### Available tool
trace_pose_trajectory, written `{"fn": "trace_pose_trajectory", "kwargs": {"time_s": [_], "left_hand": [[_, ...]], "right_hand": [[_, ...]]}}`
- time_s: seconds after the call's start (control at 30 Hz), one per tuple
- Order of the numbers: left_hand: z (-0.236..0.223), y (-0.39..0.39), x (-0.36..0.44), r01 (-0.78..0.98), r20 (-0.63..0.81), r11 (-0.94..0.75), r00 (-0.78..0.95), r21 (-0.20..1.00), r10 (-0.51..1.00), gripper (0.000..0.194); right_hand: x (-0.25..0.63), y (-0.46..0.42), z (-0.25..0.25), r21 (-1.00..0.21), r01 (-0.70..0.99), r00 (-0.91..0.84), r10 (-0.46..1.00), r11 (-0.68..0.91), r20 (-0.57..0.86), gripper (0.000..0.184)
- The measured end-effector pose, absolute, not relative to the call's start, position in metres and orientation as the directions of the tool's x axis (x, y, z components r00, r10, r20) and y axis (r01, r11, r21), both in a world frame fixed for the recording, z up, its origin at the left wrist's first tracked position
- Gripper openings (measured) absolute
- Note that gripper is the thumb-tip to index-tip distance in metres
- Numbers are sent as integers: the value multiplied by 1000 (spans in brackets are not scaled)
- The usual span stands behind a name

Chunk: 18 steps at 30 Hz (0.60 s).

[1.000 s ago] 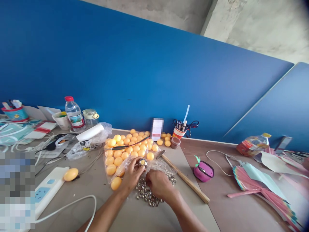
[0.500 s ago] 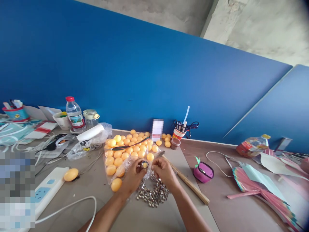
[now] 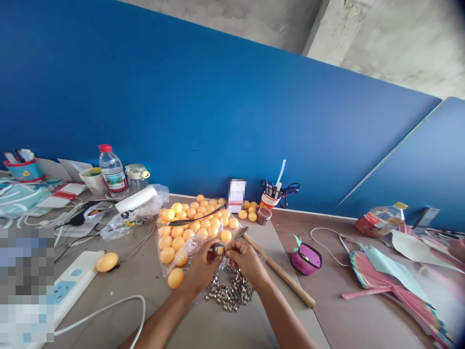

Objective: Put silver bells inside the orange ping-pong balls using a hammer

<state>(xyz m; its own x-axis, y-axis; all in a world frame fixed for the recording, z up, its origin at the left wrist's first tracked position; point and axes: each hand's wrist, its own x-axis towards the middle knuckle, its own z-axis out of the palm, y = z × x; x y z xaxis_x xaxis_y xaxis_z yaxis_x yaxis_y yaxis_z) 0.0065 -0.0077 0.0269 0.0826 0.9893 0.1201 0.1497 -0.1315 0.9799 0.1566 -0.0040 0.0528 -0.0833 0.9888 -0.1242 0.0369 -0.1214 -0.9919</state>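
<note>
My left hand [image 3: 201, 266] pinches a small round piece [image 3: 219, 250], orange in the middle with silver around it, above the table. My right hand [image 3: 246, 259] meets it from the right, fingertips pinched against the same piece. Just below both hands lies a heap of small silver bells [image 3: 229, 293]. Behind the hands a clear plastic bag holds several orange balls [image 3: 192, 224]. One loose orange ball [image 3: 175, 277] rests by my left wrist.
A hammer with a wooden handle [image 3: 279, 271] lies right of my hands. A pink pouch [image 3: 305, 257], folded coloured paper [image 3: 392, 286], a power strip [image 3: 69, 286] with white cable, a water bottle [image 3: 113, 172] and a cup of pens [image 3: 269, 198] stand around.
My right hand has risen from the bell heap and come up to the small piece held in my left hand. The left hand stays almost in place.
</note>
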Motion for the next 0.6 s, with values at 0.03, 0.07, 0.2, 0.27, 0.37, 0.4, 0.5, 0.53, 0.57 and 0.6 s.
{"fn": "trace_pose_trajectory", "kwargs": {"time_s": [0.03, 0.07, 0.2, 0.27, 0.37, 0.4, 0.5, 0.53, 0.57, 0.6], "left_hand": [[28, -8, 6, 166, 127, -141, 90, 976, 988, 37], [29, -9, 6, 178, 134, -150, 101, 972, 986, 37], [27, -9, 6, 206, 152, -173, 115, 963, 982, 38], [26, -9, 6, 228, 165, -188, 119, 955, 979, 39], [26, -10, 6, 260, 164, -192, 125, 947, 979, 38], [26, -10, 6, 265, 161, -190, 128, 945, 979, 38], [27, -11, 6, 272, 158, -191, 136, 943, 978, 39], [26, -11, 6, 273, 159, -192, 139, 943, 977, 39], [25, -11, 6, 272, 163, -196, 141, 942, 976, 39], [24, -10, 6, 268, 169, -202, 141, 942, 975, 40]], "right_hand": [[157, -4, 53, -991, 55, -74, 990, -118, -122, 11], [157, -4, 54, -991, 67, -71, 990, -119, -124, 11], [156, -5, 54, -989, 59, -91, 986, -133, -138, 13], [155, -5, 53, -989, 63, -97, 986, -130, -136, 13], [155, -5, 50, -986, 92, -94, 985, -137, -145, 11], [156, -4, 49, -985, 102, -93, 984, -139, -149, 11], [157, -4, 49, -984, 119, -104, 984, -132, -144, 10], [158, -4, 49, -984, 121, -114, 983, -128, -142, 10], [158, -3, 49, -985, 122, -123, 983, -124, -139, 9], [159, -3, 49, -985, 127, -131, 982, -120, -137, 9]]}}
